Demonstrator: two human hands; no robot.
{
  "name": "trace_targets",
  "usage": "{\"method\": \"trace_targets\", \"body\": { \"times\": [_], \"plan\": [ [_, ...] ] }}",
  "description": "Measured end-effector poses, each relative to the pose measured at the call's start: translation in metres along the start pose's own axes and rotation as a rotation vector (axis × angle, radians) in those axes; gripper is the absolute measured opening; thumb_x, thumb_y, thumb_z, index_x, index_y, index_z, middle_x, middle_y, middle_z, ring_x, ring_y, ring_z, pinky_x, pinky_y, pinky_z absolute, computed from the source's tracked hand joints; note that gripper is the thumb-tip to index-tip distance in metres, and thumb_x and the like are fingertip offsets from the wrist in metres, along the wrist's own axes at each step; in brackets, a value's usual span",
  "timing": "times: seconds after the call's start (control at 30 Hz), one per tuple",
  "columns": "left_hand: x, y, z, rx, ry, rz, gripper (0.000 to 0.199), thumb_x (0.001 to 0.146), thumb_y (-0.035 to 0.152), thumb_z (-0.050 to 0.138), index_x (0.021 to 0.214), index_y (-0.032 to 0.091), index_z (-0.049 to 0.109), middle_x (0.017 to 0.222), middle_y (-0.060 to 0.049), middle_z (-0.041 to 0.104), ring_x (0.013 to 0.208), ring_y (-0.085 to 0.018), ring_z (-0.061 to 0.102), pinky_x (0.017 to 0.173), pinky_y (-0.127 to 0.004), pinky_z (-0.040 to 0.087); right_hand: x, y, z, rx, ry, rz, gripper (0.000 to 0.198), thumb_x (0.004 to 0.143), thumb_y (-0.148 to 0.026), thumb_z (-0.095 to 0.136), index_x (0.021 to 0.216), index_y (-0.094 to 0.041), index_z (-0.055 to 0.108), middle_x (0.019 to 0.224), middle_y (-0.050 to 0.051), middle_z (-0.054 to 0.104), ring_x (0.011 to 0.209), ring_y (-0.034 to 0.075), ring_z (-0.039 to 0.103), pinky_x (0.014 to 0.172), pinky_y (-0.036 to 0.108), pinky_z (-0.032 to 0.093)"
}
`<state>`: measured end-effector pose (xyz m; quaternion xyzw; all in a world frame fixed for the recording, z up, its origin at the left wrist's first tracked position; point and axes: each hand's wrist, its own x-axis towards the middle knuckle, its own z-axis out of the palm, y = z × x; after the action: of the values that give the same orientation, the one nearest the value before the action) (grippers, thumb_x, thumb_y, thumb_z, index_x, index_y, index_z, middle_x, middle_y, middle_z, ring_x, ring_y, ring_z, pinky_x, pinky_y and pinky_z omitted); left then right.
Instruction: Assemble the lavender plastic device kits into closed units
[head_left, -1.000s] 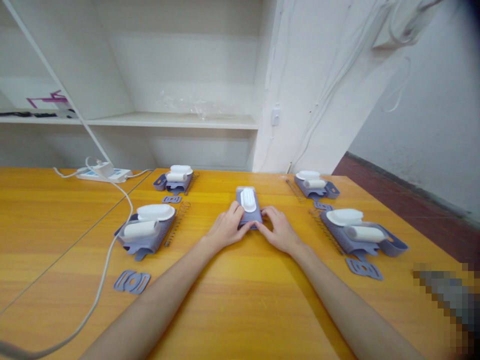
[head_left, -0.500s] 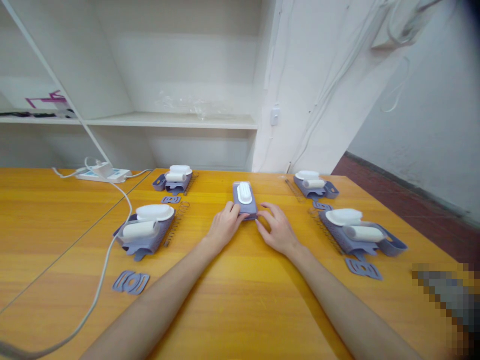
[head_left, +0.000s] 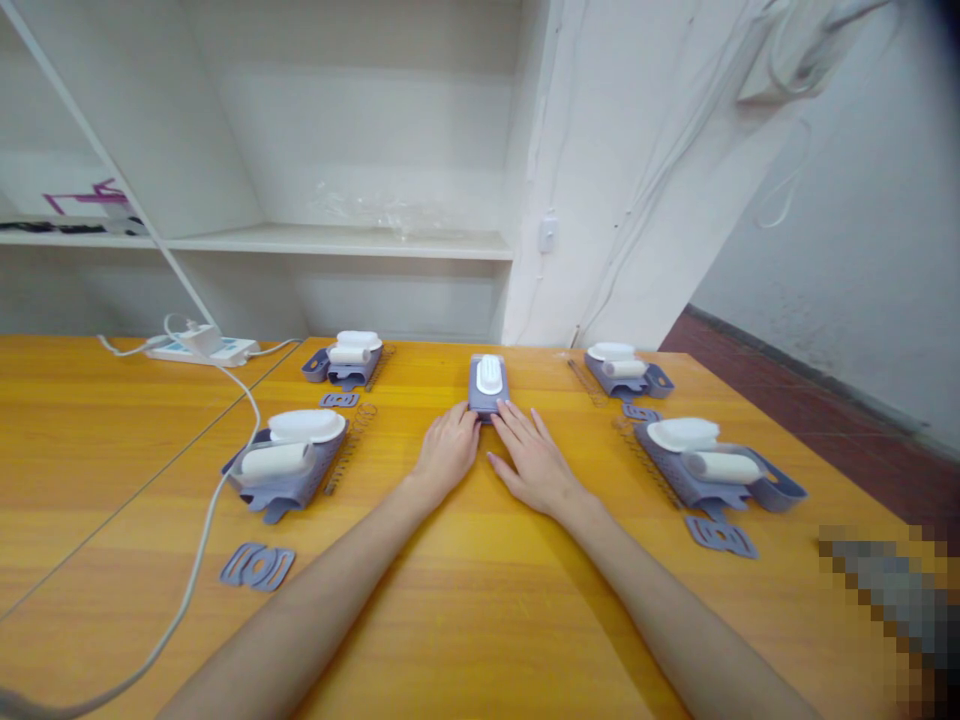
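Found on the wooden table (head_left: 450,620), at far left: a white power strip (head_left: 238,352); a pale cable (head_left: 202,540) noted running from there to the near-left edge. Next, near left: a flat slotted plate (head_left: 257,567); beyond it a grey-purple case (head_left: 291,490), bearing a white oval lid (head_left: 306,426) and a white roll (head_left: 277,459), with a wire spring (head_left: 350,450) just to the right. Far left: a second case (head_left: 360,376), likewise carrying lid and roll, with a small cup (head_left: 315,366) beside it on the left and a second slotted plate (head_left: 339,400) on the near side.

At centre: left hand (head_left: 448,445), fingers drawn together, tips at the near-left corner of the middle case (head_left: 487,404). Hold or mere contact: cannot tell. Middle case lying flat on the table towards the far side, white oval piece (head_left: 490,375) on top. Right hand (head_left: 536,460) unclenched, fingers extended, tips touching the near-right end of the middle case, thumb apart.

Far right: another case (head_left: 628,386) with lid and roll, cup on the right. Near right: a further case (head_left: 667,472), similarly loaded, a larger-looking cup (head_left: 780,490) adjoining on the right, a slotted plate (head_left: 721,537) in front.
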<state>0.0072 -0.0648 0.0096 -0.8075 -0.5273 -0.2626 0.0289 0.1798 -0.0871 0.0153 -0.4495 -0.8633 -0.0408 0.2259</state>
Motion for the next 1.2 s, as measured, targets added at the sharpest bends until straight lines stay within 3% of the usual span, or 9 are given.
{"method": "trace_targets", "body": {
  "times": [0.23, 0.37, 0.67, 1.2],
  "plan": [
    [0.002, -0.003, 0.002, 0.008, -0.020, 0.028, 0.028, 0.090, 0.018, 0.035, 0.115, 0.017, 0.048, 0.128, -0.012, 0.050, 0.115, -0.021, 0.051, 0.095, -0.036, 0.041, 0.007, -0.001, 0.007, -0.034, 0.003, 0.028, 0.055, 0.086, -0.032, 0.044, 0.136, -0.010, 0.039, 0.147, 0.014, 0.030, 0.136, 0.027, 0.025, 0.111, 0.049, 0.019],
    [0.001, -0.001, 0.000, 0.033, -0.028, -0.009, 0.030, 0.090, 0.023, 0.038, 0.119, 0.018, 0.044, 0.121, -0.011, 0.053, 0.112, -0.021, 0.052, 0.093, -0.036, 0.040, 0.014, 0.004, 0.011, -0.052, 0.012, 0.042, 0.056, 0.084, -0.030, 0.045, 0.137, -0.009, 0.038, 0.147, 0.015, 0.030, 0.137, 0.026, 0.024, 0.112, 0.047, 0.019],
    [0.001, 0.000, -0.001, 0.093, -0.062, -0.014, 0.021, 0.091, 0.029, 0.038, 0.106, 0.021, 0.049, 0.105, -0.008, 0.055, 0.100, -0.020, 0.054, 0.086, -0.033, 0.040, 0.039, 0.017, 0.016, -0.043, 0.004, 0.103, 0.056, 0.086, -0.034, 0.042, 0.134, -0.005, 0.040, 0.143, 0.018, 0.036, 0.134, 0.025, 0.028, 0.112, 0.041, 0.019],
    [0.001, 0.001, -0.003, 0.127, -0.070, -0.011, 0.020, 0.091, 0.031, 0.037, 0.099, 0.020, 0.051, 0.100, -0.007, 0.055, 0.095, -0.020, 0.052, 0.084, -0.033, 0.039, 0.060, 0.032, 0.025, -0.080, -0.050, 0.184, 0.057, 0.088, -0.037, 0.037, 0.136, -0.006, 0.037, 0.145, 0.015, 0.033, 0.135, 0.024, 0.025, 0.112, 0.040, 0.015]
  ]
}}
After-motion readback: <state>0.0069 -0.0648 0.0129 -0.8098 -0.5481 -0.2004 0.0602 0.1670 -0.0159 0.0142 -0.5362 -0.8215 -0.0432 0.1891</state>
